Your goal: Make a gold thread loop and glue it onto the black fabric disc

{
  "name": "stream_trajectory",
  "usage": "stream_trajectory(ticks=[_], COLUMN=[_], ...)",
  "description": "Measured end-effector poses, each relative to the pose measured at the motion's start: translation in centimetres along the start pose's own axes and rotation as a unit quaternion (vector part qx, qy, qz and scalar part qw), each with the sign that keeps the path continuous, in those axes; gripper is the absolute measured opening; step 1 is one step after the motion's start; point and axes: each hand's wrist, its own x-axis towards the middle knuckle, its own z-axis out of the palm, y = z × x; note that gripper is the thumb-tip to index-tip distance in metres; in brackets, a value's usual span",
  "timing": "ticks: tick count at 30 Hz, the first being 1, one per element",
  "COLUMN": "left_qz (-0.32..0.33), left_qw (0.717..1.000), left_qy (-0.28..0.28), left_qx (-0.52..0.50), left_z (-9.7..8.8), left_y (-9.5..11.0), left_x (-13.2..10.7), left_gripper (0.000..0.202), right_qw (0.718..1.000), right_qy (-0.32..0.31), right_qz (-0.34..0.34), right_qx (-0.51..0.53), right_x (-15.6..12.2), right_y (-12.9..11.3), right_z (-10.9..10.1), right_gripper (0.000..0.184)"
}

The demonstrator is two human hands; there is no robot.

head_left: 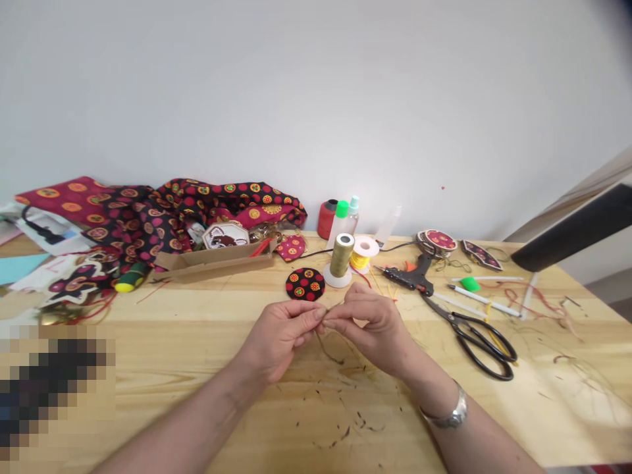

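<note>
My left hand (280, 334) and my right hand (371, 326) meet over the middle of the wooden table (207, 395), fingertips pinched together. Between them runs a thin olive thread (330, 349) that hangs in a loop below the fingers. Just beyond the hands stands an olive thread spool (340, 257), and next to it lies a round black fabric disc with red dots (305, 284). A silver bracelet sits on my right wrist.
Black scissors (481, 337) and a black glue gun (409, 275) lie to the right. A yellow spool (364, 250), a red spool (326, 218) and small bottles stand behind. Patterned fabric (162, 210) and a cardboard tray (217, 262) are at left. Thread scraps litter the tabletop.
</note>
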Motion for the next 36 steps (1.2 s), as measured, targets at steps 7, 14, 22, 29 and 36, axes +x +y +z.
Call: stream_trajectory(ticks=[7,14,22,29,36], left_qz=[0.010,0.028,0.016,-0.006,-0.004], left_qw=[1.000,0.998,0.999,0.997,0.998], left_qy=[-0.004,-0.003,0.028,0.072,0.063], left_qx=[0.021,0.048,0.030,-0.001,-0.017], left_z=[-0.1,0.1,0.1,0.4,0.4], left_y=[0.2,0.5,0.1,0.6,0.7], left_x=[-0.1,-0.2,-0.3,-0.3,-0.2], left_gripper=[0.012,0.012,0.014,0.015,0.015], right_qw=[1.000,0.999,0.999,0.994,0.931], right_qy=[-0.009,-0.016,-0.021,0.017,0.088], right_qz=[-0.005,-0.016,-0.044,0.049,0.290], right_qx=[0.015,0.023,0.009,0.094,0.205], right_x=[0.0,0.1,0.2,0.0,0.7], right_y=[0.2,0.1,-0.4,-1.0,1.0], right_z=[0.0,-0.2,-0.2,-0.8,0.0], right_gripper=[0.011,0.010,0.011,0.022,0.020])
